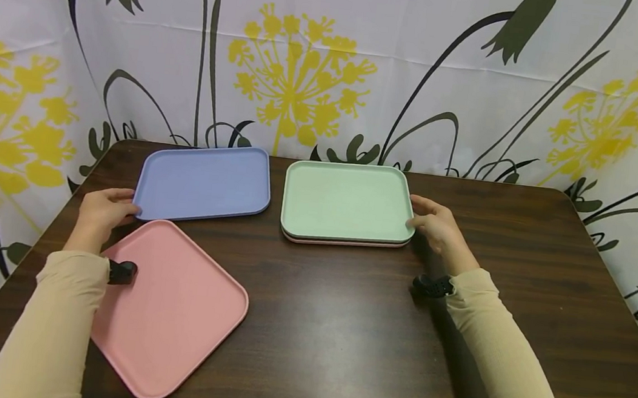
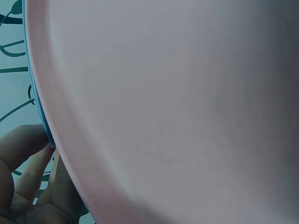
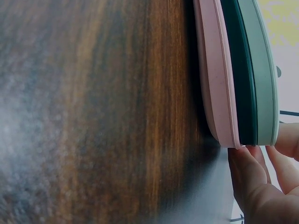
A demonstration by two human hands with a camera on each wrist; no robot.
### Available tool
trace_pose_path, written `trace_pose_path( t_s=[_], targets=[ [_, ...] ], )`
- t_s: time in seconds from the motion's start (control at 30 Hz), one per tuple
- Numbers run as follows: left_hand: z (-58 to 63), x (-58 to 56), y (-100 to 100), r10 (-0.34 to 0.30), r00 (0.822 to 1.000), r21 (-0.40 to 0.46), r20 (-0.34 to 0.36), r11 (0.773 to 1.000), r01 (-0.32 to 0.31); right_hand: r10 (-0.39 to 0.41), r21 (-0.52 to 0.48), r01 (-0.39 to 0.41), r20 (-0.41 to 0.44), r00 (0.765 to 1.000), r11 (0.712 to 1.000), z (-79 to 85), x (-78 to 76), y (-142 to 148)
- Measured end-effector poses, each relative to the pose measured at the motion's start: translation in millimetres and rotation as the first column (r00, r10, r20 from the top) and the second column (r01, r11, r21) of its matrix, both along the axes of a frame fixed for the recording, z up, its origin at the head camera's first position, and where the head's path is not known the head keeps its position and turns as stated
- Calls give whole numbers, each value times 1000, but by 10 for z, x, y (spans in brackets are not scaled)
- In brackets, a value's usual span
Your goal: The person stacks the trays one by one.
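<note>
A blue tray [image 1: 204, 184] lies at the back left of the table. My left hand [image 1: 103, 212] pinches its left edge near the front corner; in the left wrist view the fingers [image 2: 28, 142] meet at its thin rim. A pink tray [image 1: 173, 307] lies askew under my left wrist, its far corner close to the blue one. Right of the blue tray stands a stack of trays with a light green tray [image 1: 348, 202] on top. My right hand [image 1: 435, 224] grips the stack's right edge. Below the green show a dark green tray [image 3: 240, 74] and a pink tray [image 3: 219, 84].
The dark brown wooden table [image 1: 339, 337] carries all the trays. Behind it hangs a white cloth [image 1: 420, 15] with yellow and dark green flowers. Black bands [image 1: 434, 286] sit on both wrists.
</note>
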State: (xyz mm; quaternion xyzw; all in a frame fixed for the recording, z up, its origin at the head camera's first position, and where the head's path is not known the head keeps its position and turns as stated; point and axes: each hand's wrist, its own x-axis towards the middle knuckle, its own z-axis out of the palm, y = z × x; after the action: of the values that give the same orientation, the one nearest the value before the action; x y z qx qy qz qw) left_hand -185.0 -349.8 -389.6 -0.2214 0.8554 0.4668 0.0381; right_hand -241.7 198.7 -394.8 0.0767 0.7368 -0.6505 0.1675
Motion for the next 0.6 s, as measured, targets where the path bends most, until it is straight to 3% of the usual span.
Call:
trace_pose_path(
  t_s=[0.33, 0.6],
  targets=[
    [8, 8, -24, 43, 999, 85, -15, 995, -42, 8, 9, -8, -11, 1000, 1000, -5, 8, -13],
    [5, 3, -31, 61, 998, 70, 16, 996, -62, 11, 16, -11, -6, 1000, 1000, -3, 1, -4]
  ],
)
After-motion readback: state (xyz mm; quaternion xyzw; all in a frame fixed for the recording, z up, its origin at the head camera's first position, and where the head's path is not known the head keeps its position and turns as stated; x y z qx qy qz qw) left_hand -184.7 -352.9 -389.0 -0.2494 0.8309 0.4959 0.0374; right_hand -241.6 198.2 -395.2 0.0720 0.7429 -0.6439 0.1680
